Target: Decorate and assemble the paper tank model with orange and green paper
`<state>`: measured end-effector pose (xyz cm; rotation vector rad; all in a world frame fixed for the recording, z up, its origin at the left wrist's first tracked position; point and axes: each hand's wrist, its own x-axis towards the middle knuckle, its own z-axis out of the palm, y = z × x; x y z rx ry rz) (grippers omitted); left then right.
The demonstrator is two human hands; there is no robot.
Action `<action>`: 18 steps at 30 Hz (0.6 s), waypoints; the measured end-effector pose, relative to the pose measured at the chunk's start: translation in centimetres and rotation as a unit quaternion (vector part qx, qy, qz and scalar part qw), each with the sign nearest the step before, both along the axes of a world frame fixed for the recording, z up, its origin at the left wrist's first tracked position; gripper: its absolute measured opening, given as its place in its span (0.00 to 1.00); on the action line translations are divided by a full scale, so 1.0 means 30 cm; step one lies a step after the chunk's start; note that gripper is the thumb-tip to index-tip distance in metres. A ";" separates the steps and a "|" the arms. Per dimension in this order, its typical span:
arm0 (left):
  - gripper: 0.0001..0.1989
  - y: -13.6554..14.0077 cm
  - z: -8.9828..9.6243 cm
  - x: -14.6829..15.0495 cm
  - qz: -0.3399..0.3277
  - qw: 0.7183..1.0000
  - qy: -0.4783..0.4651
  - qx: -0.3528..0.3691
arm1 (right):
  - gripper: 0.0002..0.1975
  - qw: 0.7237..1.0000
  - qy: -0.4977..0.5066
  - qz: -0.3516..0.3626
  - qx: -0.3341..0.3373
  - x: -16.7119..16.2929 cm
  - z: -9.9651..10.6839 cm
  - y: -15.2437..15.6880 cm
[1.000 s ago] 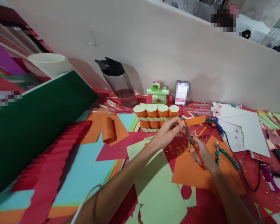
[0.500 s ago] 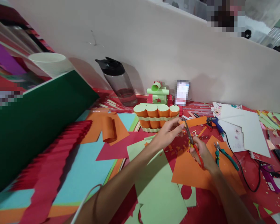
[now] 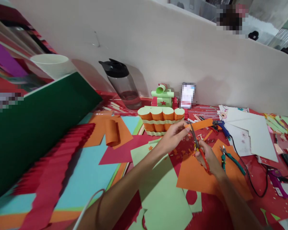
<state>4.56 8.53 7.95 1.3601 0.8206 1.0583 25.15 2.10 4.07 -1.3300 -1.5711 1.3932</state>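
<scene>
My left hand (image 3: 174,136) pinches the left end of an orange paper strip (image 3: 202,124), which stretches to the right. In my right hand (image 3: 207,158) are scissors (image 3: 204,159) with red and yellow handles, gripped with the fingers through the loops. Their blades cross the strip just beside my left fingertips. Behind my left hand stands a row of orange paper tubes (image 3: 156,117) with pale green tops and wavy bands. Beneath my right hand lies an orange sheet (image 3: 196,174); a pale green sheet (image 3: 165,191) is under my left forearm.
Green-handled pliers (image 3: 233,161) and a blue glue gun (image 3: 222,127) with a cord lie at the right. A green paper tank (image 3: 163,97), a phone (image 3: 187,95) and a bottle (image 3: 123,84) stand by the white wall (image 3: 144,48). A dark green board (image 3: 43,121) leans at left.
</scene>
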 end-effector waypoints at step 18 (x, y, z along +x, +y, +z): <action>0.19 -0.002 0.008 0.000 -0.006 1.000 0.015 0.010 | 0.33 1.000 0.013 0.016 0.020 -0.003 -0.009 -0.006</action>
